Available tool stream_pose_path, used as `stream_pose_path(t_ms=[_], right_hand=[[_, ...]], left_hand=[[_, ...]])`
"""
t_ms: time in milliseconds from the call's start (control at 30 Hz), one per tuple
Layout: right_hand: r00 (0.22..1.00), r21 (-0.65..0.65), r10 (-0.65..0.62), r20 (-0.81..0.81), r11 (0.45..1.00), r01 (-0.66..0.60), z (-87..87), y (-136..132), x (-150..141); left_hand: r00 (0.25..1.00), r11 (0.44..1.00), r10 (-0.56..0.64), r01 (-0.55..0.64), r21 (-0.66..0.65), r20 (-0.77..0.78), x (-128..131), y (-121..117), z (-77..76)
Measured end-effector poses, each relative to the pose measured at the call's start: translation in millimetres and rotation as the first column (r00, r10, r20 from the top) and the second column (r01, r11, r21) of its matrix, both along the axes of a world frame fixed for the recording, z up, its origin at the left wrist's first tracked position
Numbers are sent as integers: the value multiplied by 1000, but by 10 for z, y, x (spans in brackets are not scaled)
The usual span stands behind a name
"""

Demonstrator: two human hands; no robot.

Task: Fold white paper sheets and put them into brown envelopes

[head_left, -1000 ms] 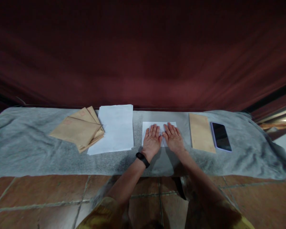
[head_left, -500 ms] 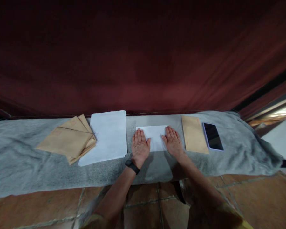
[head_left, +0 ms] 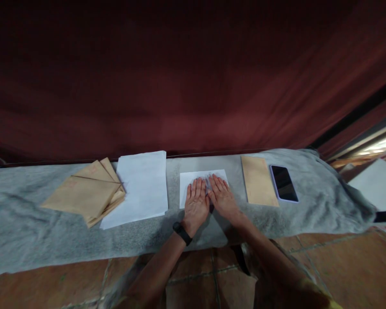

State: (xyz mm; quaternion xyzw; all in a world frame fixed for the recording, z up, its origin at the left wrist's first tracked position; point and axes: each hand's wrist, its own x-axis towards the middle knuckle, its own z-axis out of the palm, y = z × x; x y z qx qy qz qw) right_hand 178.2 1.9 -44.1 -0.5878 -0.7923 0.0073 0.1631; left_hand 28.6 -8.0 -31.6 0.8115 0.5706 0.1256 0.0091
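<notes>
Grey cloth (head_left: 67, 244) is covering the tabletop; right of the white sheets (head_left: 141, 189), my left hand (head_left: 196, 208) and right hand (head_left: 222, 199) are lying flat, fingers extended, gripping nothing, on the small white paper (head_left: 186, 178). Uneven pressing could skew or crease it.
</notes>
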Motion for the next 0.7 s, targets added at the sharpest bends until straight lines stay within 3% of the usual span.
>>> stream_pose_path(t_ms=[67,267,500,700], right_hand=[[1000,-3,21,2,1000,-21,-3,-29,-40],[995,45,-90,37,995,88,-41,-39,92],[987,57,-138,77,989,134,-53,-57,245],[987,45,-147,61,989,144,26,-54,175]], left_hand=[[1000,1000,2,-2,-10,-12,2,-21,-18],[998,998,61,-60,18,-13,-149,-17,-50],[991,991,134,-133,29,-24,-317,-12,-28],[994,993,111,-110,36,-11,-229,25,-8]])
